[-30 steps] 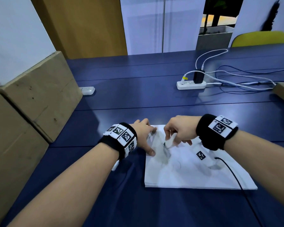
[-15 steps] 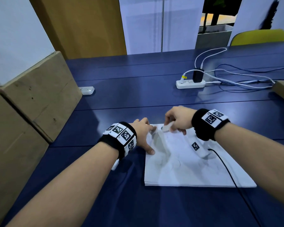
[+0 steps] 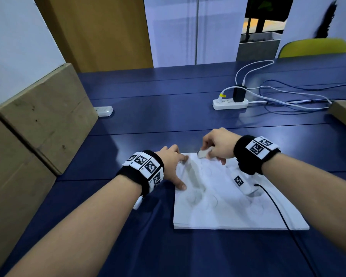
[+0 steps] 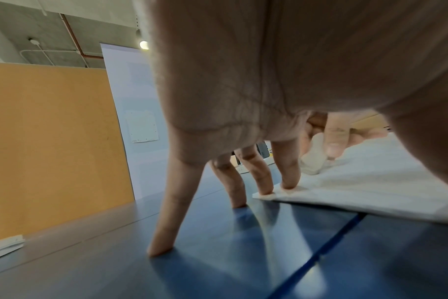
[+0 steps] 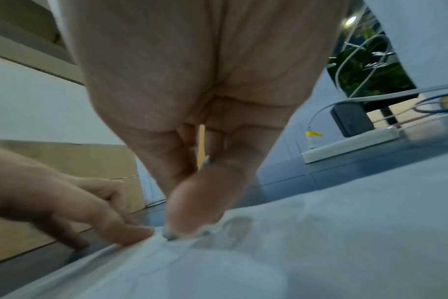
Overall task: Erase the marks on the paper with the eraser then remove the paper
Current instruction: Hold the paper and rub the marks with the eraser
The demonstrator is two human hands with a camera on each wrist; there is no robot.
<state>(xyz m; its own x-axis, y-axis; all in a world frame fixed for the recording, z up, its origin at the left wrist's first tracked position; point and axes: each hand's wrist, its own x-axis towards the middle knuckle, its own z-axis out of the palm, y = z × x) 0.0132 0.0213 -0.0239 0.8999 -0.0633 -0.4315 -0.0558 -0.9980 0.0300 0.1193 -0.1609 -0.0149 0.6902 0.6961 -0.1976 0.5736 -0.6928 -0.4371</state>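
A white sheet of paper (image 3: 224, 208) with faint pencil marks lies on the blue table (image 3: 168, 116). My right hand (image 3: 216, 145) pinches a small white eraser (image 3: 204, 153) and presses it on the paper's far edge. In the left wrist view the eraser (image 4: 313, 159) shows between the right hand's fingers. My left hand (image 3: 174, 166) rests with spread straight fingers on the paper's far left corner; in the left wrist view two fingertips (image 4: 289, 185) press the paper (image 4: 371, 178) and the others touch the table. The right wrist view is blurred, with the paper (image 5: 269, 259) below.
Cardboard boxes (image 3: 38, 120) stand along the left. A white power strip (image 3: 230, 103) with a black charger and several cables lies at the far right. A small white device (image 3: 103, 111) sits at the far left. A black cable (image 3: 278, 214) runs over the paper's right side.
My right hand has carried the eraser from the paper's upper middle away to its far edge. The left hand has stayed on the paper's corner.
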